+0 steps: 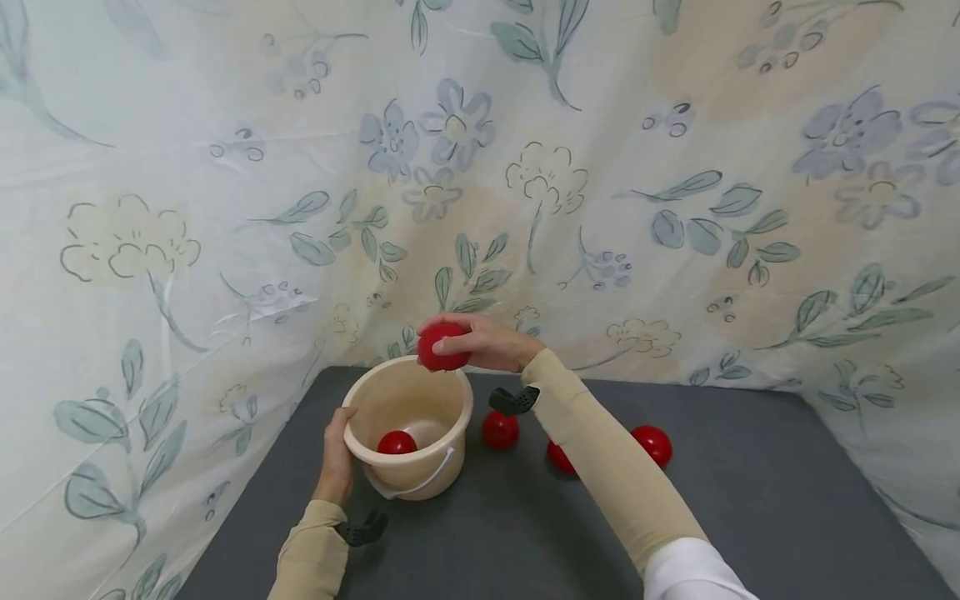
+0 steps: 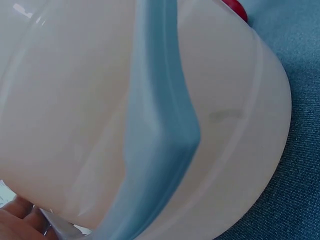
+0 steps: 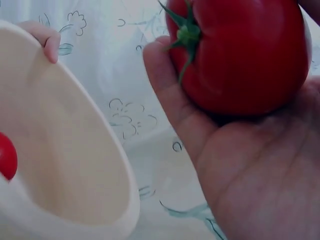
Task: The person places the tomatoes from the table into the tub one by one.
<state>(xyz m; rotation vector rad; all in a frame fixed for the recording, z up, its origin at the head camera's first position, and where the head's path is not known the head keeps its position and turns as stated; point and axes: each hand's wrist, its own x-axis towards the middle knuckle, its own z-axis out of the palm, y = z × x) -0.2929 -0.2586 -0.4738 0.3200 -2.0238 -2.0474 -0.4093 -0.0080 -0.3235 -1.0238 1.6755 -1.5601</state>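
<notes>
My right hand [image 1: 491, 342] grips a red tomato [image 3: 245, 60] above the far right rim of a cream plastic bucket [image 1: 405, 398]. Its green stem shows in the right wrist view, with fingers and thumb around the fruit. At the bucket's left side, my left hand [image 1: 337, 454] holds the rim, fingertips hooked over the edge. Inside the bucket lies one tomato [image 1: 397, 442]. The bucket tilts a little. Its pale handle [image 2: 160, 120] hangs down at the front and fills much of the left wrist view.
Right of the bucket, one tomato [image 1: 500, 430] rests on the dark grey table [image 1: 750, 500]. Another tomato [image 1: 558, 458] is partly hidden by my right forearm, and one more tomato [image 1: 653, 446] lies beyond it. Floral cloth [image 1: 600, 167] hangs behind and along the sides.
</notes>
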